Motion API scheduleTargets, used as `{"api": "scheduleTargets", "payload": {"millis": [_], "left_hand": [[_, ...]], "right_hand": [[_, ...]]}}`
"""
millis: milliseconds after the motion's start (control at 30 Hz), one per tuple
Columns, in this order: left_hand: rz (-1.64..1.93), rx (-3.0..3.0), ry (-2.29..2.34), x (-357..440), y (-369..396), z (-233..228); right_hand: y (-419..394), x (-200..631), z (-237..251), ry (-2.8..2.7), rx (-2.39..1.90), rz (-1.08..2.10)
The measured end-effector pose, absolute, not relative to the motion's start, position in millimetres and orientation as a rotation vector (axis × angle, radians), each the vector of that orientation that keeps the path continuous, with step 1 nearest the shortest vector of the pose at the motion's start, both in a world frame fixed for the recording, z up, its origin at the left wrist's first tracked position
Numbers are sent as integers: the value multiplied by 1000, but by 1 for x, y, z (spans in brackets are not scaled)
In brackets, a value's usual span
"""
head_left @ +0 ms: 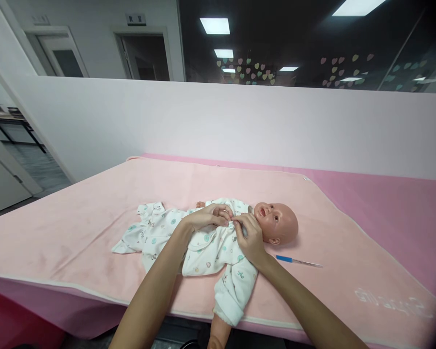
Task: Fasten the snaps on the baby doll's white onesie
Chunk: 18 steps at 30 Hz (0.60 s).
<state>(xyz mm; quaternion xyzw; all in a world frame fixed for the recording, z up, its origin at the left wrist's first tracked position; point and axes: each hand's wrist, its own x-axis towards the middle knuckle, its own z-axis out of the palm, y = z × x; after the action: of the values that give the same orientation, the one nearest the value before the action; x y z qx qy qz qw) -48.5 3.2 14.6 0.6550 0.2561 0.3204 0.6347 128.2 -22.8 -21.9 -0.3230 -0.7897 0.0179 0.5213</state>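
A baby doll [281,222] lies on its back, head to the right, dressed in a white printed baby top [203,254] and matching pants [156,230]. My left hand [212,216] is at the doll's chest, its fingers curled in on the front of the top. Close beside it, my right hand [250,235] pinches the top's fabric just below the doll's chin. The fingertips of both hands nearly meet at the front opening. Whatever small fastening lies between them is too small to make out. Beside the doll's head rests a glass thermometer [298,261] with a blue end.
A pale pink blanket [94,213] covers the table, over a darker pink cloth [396,208]. Behind rises a white partition [240,126] with dark glass above it. One doll arm [220,332] hangs over the near table edge.
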Motion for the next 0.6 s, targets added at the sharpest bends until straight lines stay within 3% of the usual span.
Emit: {"api": "scheduleTargets", "payload": {"millis": [600], "left_hand": [[727, 1491, 677, -48, 3, 16]], "right_hand": [[-27, 129, -20, -2043, -765, -90]]}}
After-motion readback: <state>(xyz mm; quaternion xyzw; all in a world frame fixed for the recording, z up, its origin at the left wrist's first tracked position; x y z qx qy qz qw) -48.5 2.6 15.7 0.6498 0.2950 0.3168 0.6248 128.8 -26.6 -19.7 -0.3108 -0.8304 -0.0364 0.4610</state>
